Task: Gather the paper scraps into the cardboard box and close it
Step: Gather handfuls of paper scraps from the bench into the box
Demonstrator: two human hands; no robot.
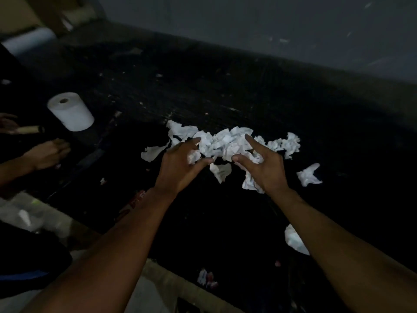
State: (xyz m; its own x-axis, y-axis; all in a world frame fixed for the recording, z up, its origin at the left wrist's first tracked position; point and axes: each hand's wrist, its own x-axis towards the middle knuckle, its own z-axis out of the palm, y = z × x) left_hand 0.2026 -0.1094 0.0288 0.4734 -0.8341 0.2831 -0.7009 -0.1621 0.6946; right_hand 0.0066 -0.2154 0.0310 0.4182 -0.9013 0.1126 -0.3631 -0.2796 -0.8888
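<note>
A heap of crumpled white paper scraps (222,141) lies on the dark table (203,91). My left hand (180,164) reaches into the heap's left side with spread fingers, and a small scrap shows between its thumb and fingers. My right hand (262,164) comes in from the right, index finger and thumb extended, other fingers curled over scraps beneath the palm. Loose scraps lie apart: one at the left (153,152), one at the right (309,176), one near my right forearm (294,240). A brown cardboard shape (45,12), blurred, shows at the far top left.
A white paper roll (71,111) stands on the table's left. Another person's hands (48,153) work at the left edge, one holding a small tube (29,129). A larger pale roll (29,41) lies far left. The table's near edge (171,281) runs below my arms. A grey wall stands behind.
</note>
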